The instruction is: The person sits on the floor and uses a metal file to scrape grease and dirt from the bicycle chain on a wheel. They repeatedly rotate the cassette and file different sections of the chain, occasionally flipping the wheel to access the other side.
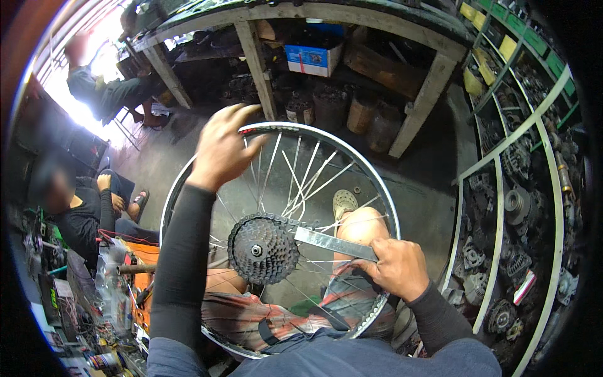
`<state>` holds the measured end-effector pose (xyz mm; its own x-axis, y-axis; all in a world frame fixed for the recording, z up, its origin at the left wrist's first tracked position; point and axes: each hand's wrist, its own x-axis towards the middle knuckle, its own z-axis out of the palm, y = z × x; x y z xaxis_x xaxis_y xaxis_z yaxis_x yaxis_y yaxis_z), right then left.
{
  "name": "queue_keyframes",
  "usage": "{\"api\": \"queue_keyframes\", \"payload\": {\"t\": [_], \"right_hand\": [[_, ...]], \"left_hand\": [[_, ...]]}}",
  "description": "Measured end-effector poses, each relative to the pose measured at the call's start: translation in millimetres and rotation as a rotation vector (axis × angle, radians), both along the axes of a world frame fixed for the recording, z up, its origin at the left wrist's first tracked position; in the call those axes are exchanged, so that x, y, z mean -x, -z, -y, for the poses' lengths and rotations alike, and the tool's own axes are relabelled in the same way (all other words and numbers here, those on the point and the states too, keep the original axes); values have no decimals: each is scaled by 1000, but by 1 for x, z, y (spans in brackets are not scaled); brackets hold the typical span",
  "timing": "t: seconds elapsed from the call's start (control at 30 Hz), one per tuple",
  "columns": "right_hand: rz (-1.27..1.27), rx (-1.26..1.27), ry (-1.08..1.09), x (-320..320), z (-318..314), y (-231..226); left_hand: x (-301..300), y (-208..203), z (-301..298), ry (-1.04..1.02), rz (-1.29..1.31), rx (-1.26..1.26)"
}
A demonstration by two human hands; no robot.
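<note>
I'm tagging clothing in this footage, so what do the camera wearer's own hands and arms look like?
The left hand and right hand are both ungloved. Plain black, close-fitting sleeves cover both forearms from the wrist: left sleeve, right sleeve. Above them is a dark blue-grey shirt.

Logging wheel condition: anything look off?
Yes: several spokes just above the cassette look bent and bunched, crossing irregularly rather than fanning straight to the rim. One seems to end short.
</note>
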<state>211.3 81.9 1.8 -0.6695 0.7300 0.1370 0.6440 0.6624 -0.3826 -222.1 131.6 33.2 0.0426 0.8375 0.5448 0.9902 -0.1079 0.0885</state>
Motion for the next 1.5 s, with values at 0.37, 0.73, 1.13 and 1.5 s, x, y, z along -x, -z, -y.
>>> {"api": "queue_keyframes", "payload": {"t": [0.37,0.73,1.13,1.5], "right_hand": [[80,137,-72,17,-16,-10],[-8,88,-10,14,13,3],[28,72,-6,10,11,0],[91,-5,-119,15,-56,-10]], "left_hand": [[-75,50,-113,67,-184,609],[-71,70,-109,123,-156,484],[-86,60,-118,88,-192,497],[1,-6,58,27,612,313]]}}
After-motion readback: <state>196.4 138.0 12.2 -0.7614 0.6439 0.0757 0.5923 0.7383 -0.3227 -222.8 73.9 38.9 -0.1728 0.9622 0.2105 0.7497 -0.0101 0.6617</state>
